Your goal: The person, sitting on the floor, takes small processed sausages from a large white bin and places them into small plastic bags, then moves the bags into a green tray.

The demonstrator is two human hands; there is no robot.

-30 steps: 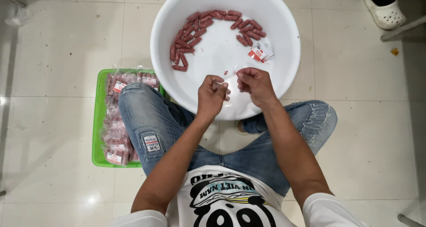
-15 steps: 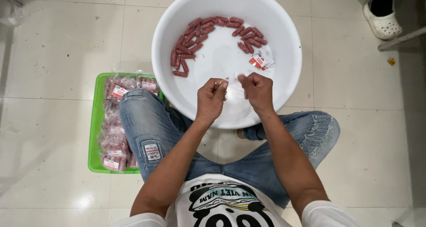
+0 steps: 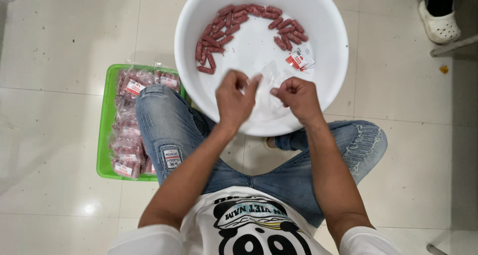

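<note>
Head view of a seated person above a large round white plastic basin (image 3: 328, 61) standing on the pale tiled floor (image 3: 64, 41). Over the near rim of the basin, the left hand (image 3: 235, 99) and the right hand (image 3: 298, 98) each pinch one side of a clear, thin plastic wrapper (image 3: 271, 85) between thumb and fingertips; the wrapper is stretched between the two hands, just above the basin's white bottom. Along the far inner wall of the basin lies an arc of small pinkish-red sausages (image 3: 239, 23), unwrapped and touching one another. Near the right end of that arc, inside the basin, lie small red-and-white printed labels (image 3: 298, 60). Left of the basin, partly under the person's blue-denim knee (image 3: 164, 120), stands a green rectangular plastic tray (image 3: 105, 130) filled with clear packets of pink sausages (image 3: 127, 135). Beyond the basin's right side, a white clog (image 3: 438, 23) on another person's foot rests on the floor.
</note>
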